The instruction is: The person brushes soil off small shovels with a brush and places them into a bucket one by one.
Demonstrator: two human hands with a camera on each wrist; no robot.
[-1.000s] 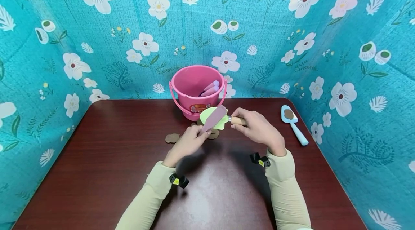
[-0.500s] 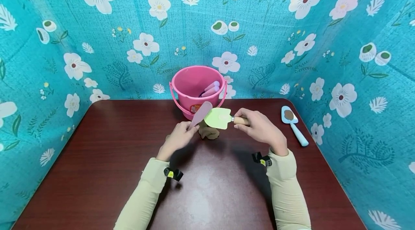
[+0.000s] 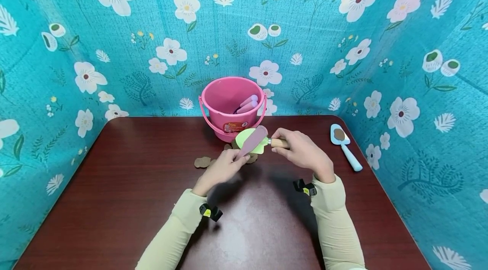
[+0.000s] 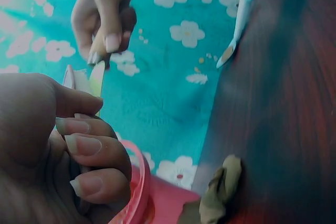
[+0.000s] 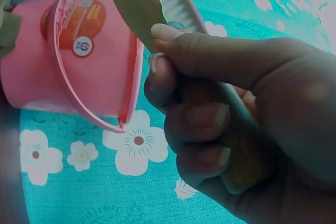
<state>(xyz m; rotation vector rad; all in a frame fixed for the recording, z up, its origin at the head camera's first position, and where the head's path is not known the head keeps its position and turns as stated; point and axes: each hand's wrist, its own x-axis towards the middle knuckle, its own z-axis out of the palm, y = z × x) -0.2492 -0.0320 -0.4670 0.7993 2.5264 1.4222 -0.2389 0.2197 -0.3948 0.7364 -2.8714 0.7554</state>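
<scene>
My left hand (image 3: 219,170) grips a mauve brush (image 3: 253,142) by its handle, fingers curled round it in the left wrist view. Its flat back faces up, and the white bristles (image 5: 181,6) show in the right wrist view. The brush head lies across the light green blade of a small hand trowel (image 3: 241,138). My right hand (image 3: 305,153) holds that trowel by its wooden handle, thumb and fingers closed round it. Both tools are in the air before the pink bucket (image 3: 228,107). Brown-grey clumps (image 3: 251,158) are on the table below, partly hidden.
A small brown-grey lump (image 3: 202,162) lies left of the bucket. Two purple handles (image 3: 248,107) stick up inside it. At the table's right edge lies a pale blue trowel (image 3: 351,158) with a brown patch on its blade. Floral cloth (image 3: 152,28) surrounds the dark table (image 3: 114,198).
My left hand swept the brush left off the green blade half a second ago, and now it is back across the blade. My right hand has shifted only slightly with the trowel.
</scene>
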